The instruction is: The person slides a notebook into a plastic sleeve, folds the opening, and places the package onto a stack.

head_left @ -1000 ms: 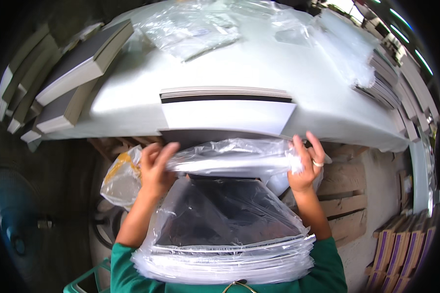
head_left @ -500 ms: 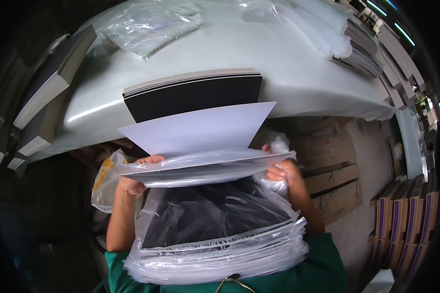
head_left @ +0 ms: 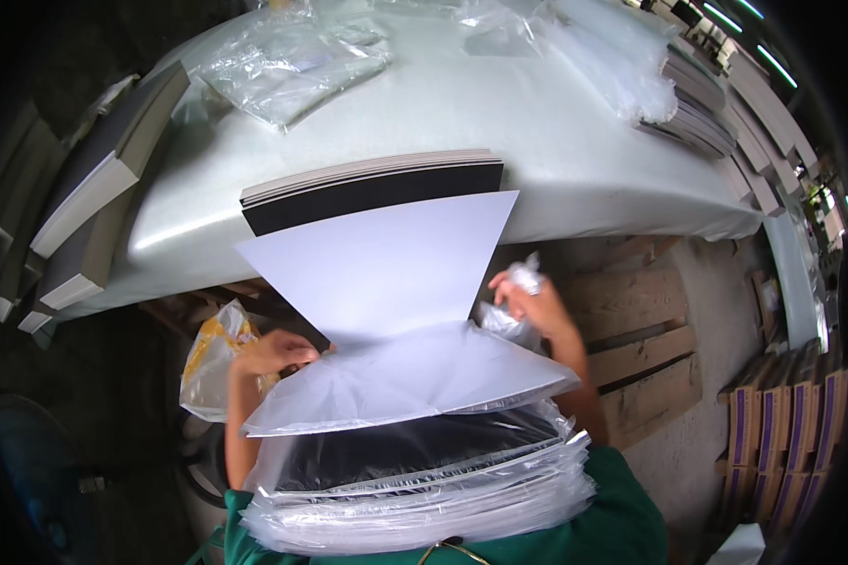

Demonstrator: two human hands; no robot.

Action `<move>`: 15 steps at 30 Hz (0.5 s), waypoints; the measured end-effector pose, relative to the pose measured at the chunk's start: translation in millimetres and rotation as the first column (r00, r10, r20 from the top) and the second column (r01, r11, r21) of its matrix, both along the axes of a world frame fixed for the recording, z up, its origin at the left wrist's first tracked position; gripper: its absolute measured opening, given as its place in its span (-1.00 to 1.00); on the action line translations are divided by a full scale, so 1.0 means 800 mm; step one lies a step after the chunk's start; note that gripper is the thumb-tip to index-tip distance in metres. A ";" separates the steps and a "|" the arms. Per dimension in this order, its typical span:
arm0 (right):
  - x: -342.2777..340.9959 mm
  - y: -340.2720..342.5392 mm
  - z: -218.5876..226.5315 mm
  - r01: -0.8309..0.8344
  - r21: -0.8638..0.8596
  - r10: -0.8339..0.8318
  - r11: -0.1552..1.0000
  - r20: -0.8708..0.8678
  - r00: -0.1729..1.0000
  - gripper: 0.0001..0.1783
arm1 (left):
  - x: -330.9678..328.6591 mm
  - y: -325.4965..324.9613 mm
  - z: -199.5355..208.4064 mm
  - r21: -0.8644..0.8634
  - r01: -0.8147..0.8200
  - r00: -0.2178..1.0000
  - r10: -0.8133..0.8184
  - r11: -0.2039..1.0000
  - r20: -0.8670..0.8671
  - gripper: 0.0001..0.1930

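Before the counter (head_left: 575, 160), a wrapped pile (head_left: 424, 513) bears a clear bag (head_left: 405, 388), a white sheet (head_left: 382, 259) rising beyond. Bagging seems the step; next calls for flattening the bag. The left hand (head_left: 278, 352) pinches its edge; whether the right hand (head_left: 539, 306) grips crumpled film (head_left: 526, 277) is unclear.

We see a broad surface (head_left: 462, 104) under a pale, glossy cover across the far side, its near edge draping down. Below it to the right, we find a slatted wooden pallet (head_left: 636, 304) on a grey floor (head_left: 723, 292). Stacked brown boxes (head_left: 768, 424) with purple strips stand at near right. Tube lights (head_left: 777, 66) glow at far right; our left is mostly dark.
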State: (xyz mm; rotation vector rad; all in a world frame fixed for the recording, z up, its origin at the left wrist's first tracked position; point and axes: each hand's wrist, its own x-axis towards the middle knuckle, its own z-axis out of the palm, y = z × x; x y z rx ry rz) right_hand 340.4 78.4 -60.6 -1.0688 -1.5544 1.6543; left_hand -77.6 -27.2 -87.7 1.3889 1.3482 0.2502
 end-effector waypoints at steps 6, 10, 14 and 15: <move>-0.101 -0.035 0.166 -0.606 0.161 0.547 0.779 -0.647 0.531 -0.30 | 0.142 0.029 0.198 0.761 -0.007 0.912 -0.308 0.649 0.271 -0.42; -0.139 -0.033 0.195 -0.531 0.013 0.309 0.847 -0.825 0.473 -0.20 | 0.195 0.029 0.173 0.614 0.080 0.891 -0.332 0.785 0.308 -0.58; -0.114 -0.017 0.171 -0.356 0.224 0.405 0.907 -0.240 0.882 -0.37 | 0.192 0.022 0.156 0.771 0.013 0.989 0.108 0.636 -0.106 -0.69; -0.109 -0.015 0.157 -0.355 0.154 0.380 0.922 -0.178 0.908 -0.41 | 0.195 0.018 0.157 0.775 0.044 0.975 0.143 0.630 -0.171 -0.69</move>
